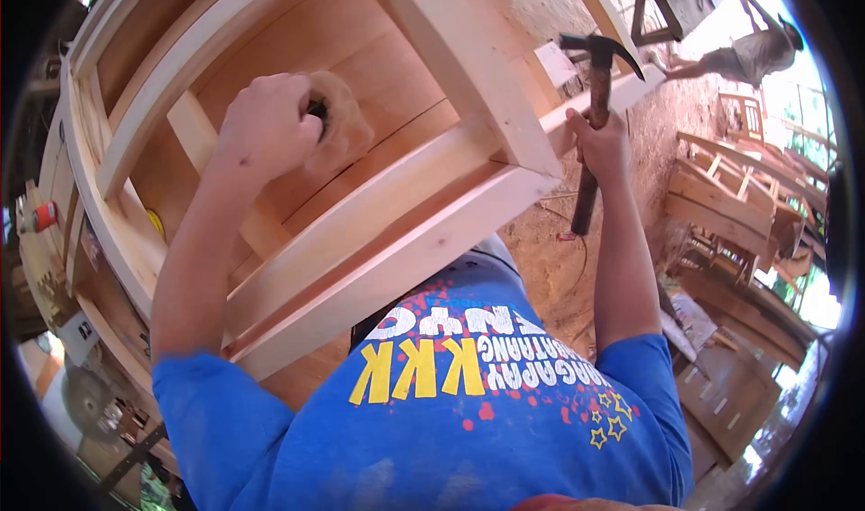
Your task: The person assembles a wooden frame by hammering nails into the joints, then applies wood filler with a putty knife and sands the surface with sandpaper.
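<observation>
My right hand (605, 146) is wrapped round the handle of a claw hammer (599, 86), its dark metal head up and the handle's end showing below my fist. My left hand (268, 131) is over the wooden panel (378, 65) inside a pale timber frame (441, 232). Its fingers are curled at a thin, see-through plastic bag (347, 119) lying on the panel. A small dark patch shows at the fingertips; what they pinch, if anything, is hidden. The frame's near corner lies between my two arms, close to my body.
Curved slats (171, 51) and crossbars of the frame surround my left arm. Stacked wooden furniture parts (721, 200) lie on the right. Another person (757, 56) is at the far upper right. A round fan-like object (88, 394) is at the lower left.
</observation>
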### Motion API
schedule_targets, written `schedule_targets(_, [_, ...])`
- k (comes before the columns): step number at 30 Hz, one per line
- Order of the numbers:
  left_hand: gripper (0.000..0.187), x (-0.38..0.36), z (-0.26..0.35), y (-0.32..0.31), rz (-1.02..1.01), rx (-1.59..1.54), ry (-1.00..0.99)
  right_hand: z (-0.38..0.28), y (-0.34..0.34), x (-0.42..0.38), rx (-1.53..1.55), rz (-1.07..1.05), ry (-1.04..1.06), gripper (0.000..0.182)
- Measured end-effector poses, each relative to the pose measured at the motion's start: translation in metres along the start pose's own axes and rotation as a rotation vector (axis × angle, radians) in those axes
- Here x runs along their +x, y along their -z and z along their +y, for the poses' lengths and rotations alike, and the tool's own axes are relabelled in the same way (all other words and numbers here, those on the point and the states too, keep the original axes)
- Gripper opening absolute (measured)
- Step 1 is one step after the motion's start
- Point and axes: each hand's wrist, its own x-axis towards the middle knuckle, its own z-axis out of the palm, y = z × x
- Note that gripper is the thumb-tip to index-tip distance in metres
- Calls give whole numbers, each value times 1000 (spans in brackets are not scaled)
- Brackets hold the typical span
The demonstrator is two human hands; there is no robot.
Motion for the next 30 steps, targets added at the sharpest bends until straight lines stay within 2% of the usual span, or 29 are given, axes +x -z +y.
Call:
schedule_targets(4, [12,-7,17,23,109,-78,27,-1,4,-3,-19,-6,-15,34])
schedule_targets(7, [13,-22,33,37,178,-61,118,26,1,11,-14,23,132,40])
schedule_targets(11, [15,-57,55,44,306,-196,192,25,7,6,-14,-8,190,44])
schedule_targets(12, [19,-68,72,44,350,-267,265,24,9,4,-32,0,202,44])
schedule_targets(13, [24,-80,87,42,390,-340,335,22,9,2,-51,9,210,43])
schedule_targets(18, [22,-115,118,-12,604,-701,301,35,9,5,58,-45,216,37])
schedule_targets(21, [16,-110,164,-48,694,-640,235,37,16,5,139,-96,250,31])
schedule_targets(23, [13,-103,186,-66,691,-691,280,42,15,5,187,-113,249,29])
schedule_targets(24, [12,-100,188,-72,695,-726,302,42,13,5,203,-121,242,28])
schedule_targets(25, [7,-98,178,-76,642,-642,244,42,13,6,216,-129,240,27])
schedule_targets(30, [24,-87,191,-79,608,-254,303,45,15,7,223,-149,240,25])
